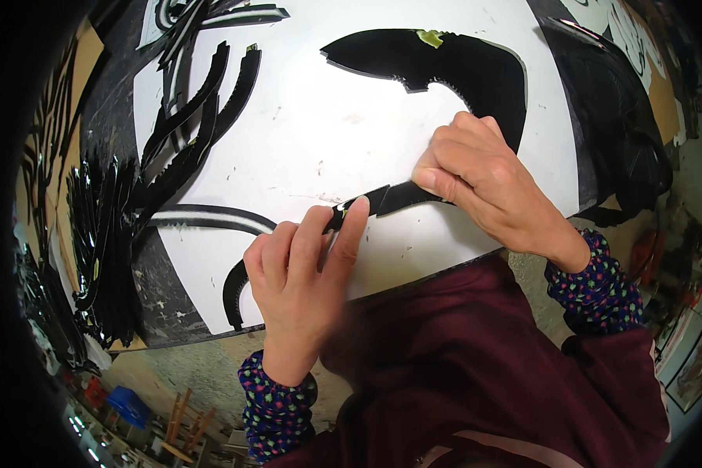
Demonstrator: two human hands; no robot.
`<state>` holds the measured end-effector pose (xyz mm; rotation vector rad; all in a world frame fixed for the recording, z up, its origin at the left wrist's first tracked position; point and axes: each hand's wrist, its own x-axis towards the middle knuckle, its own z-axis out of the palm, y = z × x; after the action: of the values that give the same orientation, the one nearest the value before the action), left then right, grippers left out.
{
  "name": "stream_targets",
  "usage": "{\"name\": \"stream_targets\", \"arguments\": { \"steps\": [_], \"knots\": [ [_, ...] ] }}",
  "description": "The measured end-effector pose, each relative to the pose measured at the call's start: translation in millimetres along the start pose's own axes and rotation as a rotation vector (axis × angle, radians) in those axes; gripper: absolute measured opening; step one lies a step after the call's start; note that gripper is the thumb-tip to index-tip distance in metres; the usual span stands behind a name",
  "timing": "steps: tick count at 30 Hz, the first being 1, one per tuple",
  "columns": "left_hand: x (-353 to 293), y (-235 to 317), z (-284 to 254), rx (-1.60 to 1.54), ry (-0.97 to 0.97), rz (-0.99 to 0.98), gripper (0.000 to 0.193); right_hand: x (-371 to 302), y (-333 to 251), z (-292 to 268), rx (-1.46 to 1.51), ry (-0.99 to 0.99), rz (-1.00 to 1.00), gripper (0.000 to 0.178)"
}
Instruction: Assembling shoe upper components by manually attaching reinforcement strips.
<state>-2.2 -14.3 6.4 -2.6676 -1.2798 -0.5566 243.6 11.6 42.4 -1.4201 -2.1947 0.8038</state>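
My left hand (304, 273) presses a curved black strip (233, 292) between thumb and fingers, flat against the white board. The strip runs out under the hand toward the board's near edge. Closed in a pinch, my right hand (495, 175) grips a black band (409, 196) whose end meets the strip beside my left thumb. Whether the two overlap or only touch I cannot tell. Beyond the right hand lies a broad curved black piece (487, 70) with a jagged inner edge and a yellow-green mark. Its link to the band is hidden under the hand.
The white board (312, 132) lies on a dark worn table (168, 288). At its left are loose black strips (203, 125), a black-and-white strip (210, 217) and a thick bundle of shiny black strips (101, 249). Black material (616, 132) hangs at the right edge.
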Motion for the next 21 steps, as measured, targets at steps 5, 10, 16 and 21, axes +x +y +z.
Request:
{"name": "stream_targets", "arguments": {
  "steps": [5, 10, 16, 21],
  "knots": [
    [0, 0, 0, -0.003, -0.013, -0.002, 0.057, 0, -1, 0, -0.031, -0.013, 0.011, 0.019],
    [0, -1, 1, -0.001, 0.002, 0.004, 0.058, 0, -1, 3, -0.056, -0.007, 0.004, 0.016],
    [1, 0, 0, -0.002, 0.004, 0.006, 0.056, -1, 2, 10, -0.052, 0.119, -0.061, 0.015],
    [1, 0, -1, -0.019, 0.009, -0.007, 0.055, 0, -2, 6, -0.095, 0.043, -0.019, 0.015]
  ]
}}
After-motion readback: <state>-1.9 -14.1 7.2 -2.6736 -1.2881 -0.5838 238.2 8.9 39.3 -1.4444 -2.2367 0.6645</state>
